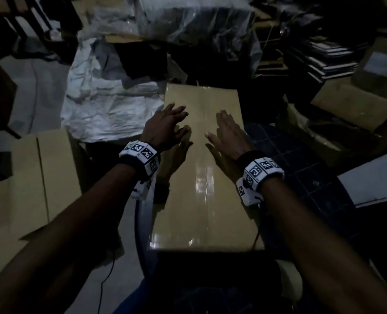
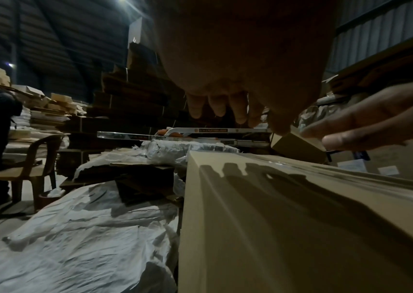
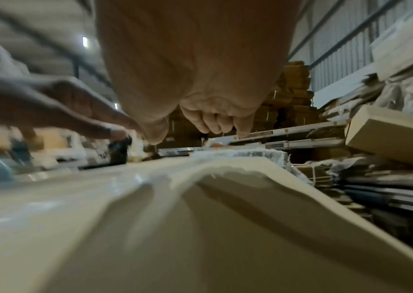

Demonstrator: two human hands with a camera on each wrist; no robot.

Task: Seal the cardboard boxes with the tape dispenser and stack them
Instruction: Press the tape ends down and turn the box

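No grip is closed on anything: the left hand (image 1: 168, 123) and the right hand (image 1: 227, 130) are both held flat, fingers spread and nearly straight, palms down just over the top of the cardboard box (image 1: 205, 200). From the wrist views the fingers (image 2: 216, 106) are seen hanging slightly above the board with their shadows cast on it, so whether contact is made cannot be told for certain.

The hands are set one to each side of the glossy strip of tape (image 1: 202, 177) that is laid along the box's centre seam, toward the box's far half. This placement is judged to serve smoothing: the flaps are pushed level and the tape is pressed down on both sides of the seam so that it bonds evenly.

The box itself is laid lengthwise away from the person, its near end over the lap, apparently resting on a chair or stool, though its support is mostly hidden. To the box's left a flat, unfolded carton (image 1: 29, 177) is lying on the floor, with crumpled white sheeting (image 1: 101, 105) beyond it. To the box's right more cartons and stacked flat board (image 1: 323, 57) are piled. No tape dispenser is made out in any view. Sealing of this box is judged nearly complete; stacking is not yet done.
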